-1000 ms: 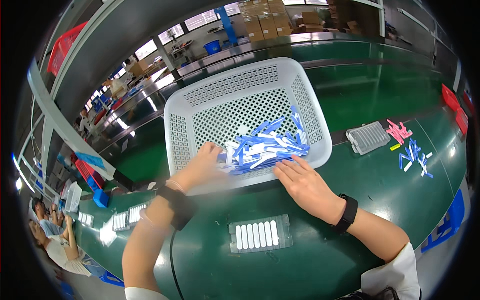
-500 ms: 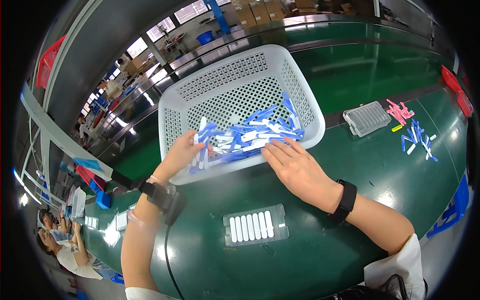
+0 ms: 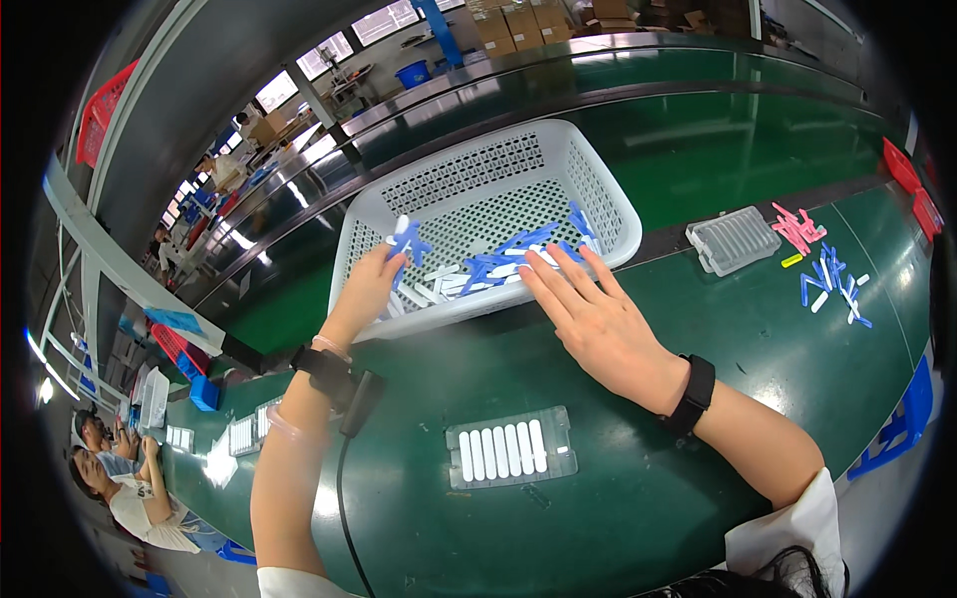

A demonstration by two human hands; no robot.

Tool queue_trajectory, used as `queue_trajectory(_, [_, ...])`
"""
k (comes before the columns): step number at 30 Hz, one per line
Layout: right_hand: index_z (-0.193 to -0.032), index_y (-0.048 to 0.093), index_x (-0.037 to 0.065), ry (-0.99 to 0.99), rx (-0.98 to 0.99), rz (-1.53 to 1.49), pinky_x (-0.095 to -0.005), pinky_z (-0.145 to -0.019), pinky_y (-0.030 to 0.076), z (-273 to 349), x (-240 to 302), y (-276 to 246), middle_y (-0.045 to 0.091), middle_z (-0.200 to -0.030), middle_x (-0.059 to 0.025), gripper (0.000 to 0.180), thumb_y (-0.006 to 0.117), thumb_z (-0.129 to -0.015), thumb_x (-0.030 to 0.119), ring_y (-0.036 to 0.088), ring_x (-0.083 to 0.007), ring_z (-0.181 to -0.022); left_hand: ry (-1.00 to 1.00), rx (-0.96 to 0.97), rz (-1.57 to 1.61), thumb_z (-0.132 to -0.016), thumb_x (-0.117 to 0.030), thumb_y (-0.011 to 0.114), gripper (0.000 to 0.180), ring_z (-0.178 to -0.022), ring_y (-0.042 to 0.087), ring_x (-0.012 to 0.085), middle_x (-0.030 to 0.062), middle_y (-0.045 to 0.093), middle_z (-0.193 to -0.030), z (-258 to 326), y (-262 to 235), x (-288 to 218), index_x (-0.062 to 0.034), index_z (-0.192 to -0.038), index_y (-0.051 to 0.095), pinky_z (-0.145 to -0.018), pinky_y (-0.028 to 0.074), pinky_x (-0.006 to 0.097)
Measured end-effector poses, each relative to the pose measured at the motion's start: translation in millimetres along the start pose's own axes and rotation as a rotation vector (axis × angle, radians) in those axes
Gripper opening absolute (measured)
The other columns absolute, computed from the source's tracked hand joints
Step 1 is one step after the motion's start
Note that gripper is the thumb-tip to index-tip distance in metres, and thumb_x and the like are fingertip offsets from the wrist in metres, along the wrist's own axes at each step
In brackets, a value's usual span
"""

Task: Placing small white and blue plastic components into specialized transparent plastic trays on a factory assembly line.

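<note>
L hand [image 3: 367,287] lifted blue sticks [image 3: 407,239] above perforated basket [image 3: 478,179].

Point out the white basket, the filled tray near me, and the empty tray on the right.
white basket [image 3: 598,184]: head view, on its right side wall.
filled tray [image 3: 510,450]: head view, on the white pieces in its slots.
empty tray [image 3: 733,239]: head view, on its ribbed middle.

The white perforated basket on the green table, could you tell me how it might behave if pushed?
The white perforated basket looks like thin plastic, so probably light. It holds only a few small blue and white pieces, so it would likely slide easily on the smooth green table. Being wide and low, it seems unlikely to tip.
</note>
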State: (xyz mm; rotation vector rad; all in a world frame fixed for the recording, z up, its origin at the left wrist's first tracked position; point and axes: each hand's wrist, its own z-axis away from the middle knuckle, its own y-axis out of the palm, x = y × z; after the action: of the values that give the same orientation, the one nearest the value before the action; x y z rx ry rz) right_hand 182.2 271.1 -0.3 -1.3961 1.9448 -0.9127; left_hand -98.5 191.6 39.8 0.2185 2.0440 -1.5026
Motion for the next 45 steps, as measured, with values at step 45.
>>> queue_trajectory(45, [-0.102, 0.056, -0.001, 0.438, 0.399, -1.797, -0.0251, -0.076, 0.046, -7.9, 65.4, -44.5, 0.054, -0.088, -0.0047, 0.025, 0.06, -0.078, 0.004, 0.053, -0.0103, -0.081, -0.352, 0.464, 1.177, -0.092, -0.013, 0.035, 0.022, -0.072, 0.059, 0.0187, 0.0165, 0.056, -0.092, 178.6, 4.9, -104.4, 0.0016, -0.108, 0.039, -0.061, 0.047, 0.027])
